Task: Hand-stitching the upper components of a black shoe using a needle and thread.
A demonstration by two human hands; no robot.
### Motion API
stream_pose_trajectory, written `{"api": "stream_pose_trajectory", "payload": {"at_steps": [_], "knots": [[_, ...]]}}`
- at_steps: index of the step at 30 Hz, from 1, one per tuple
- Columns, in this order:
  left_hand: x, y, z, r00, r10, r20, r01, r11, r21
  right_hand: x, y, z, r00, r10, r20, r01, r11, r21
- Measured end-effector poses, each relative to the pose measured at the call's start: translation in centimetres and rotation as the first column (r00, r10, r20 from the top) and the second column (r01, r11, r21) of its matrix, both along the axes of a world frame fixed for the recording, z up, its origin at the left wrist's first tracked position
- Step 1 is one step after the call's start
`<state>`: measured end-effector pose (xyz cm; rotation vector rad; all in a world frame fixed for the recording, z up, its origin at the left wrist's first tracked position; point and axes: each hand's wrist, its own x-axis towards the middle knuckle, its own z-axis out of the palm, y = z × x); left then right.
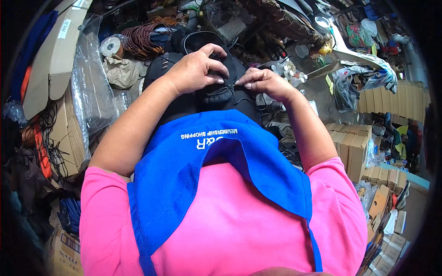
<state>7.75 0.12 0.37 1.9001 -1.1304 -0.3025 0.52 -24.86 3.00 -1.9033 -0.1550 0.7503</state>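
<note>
A black shoe [216,97], with a rounded padded edge, rests on my lap over dark trousers. My left hand [200,69] curls over it from the left, its fingertips pressed on the black material. Close by on the right, my right hand [264,83] pinches a thin black cord [235,85] between thumb and forefinger, beside the left fingertips. A loose end of cord trails below the pinch. Against the dark cloth, the shoe's full outline is hard to make out. A blue apron [170,161] covers the front of my pink shirt.
Coiled reddish-brown cord [145,40] and a spool [111,46] lie beyond my left arm. A crumpled brown paper bag [120,71] sits near them, beside clear plastic sheeting [94,78]. Cardboard boxes [357,152] stand on the right; small containers [290,71] lie past my right hand.
</note>
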Motion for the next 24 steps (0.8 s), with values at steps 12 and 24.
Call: {"api": "stream_pose_trajectory", "payload": {"at_steps": [12, 24], "knots": [[-0.3, -0.1, 0.1, 1.000, 0.024, 0.006, -0.025, 0.999, 0.027, -0.7, 2.2, -0.4, 0.993, -0.076, 0.088, 0.079, 0.997, -0.026], [-0.9, 8.4, 1.5, 0.861, 0.343, 0.376, -0.429, 0.887, 0.172, -3.8, 4.0, 0.7, 0.754, 0.133, 0.643, 0.141, 0.924, -0.356]]}}
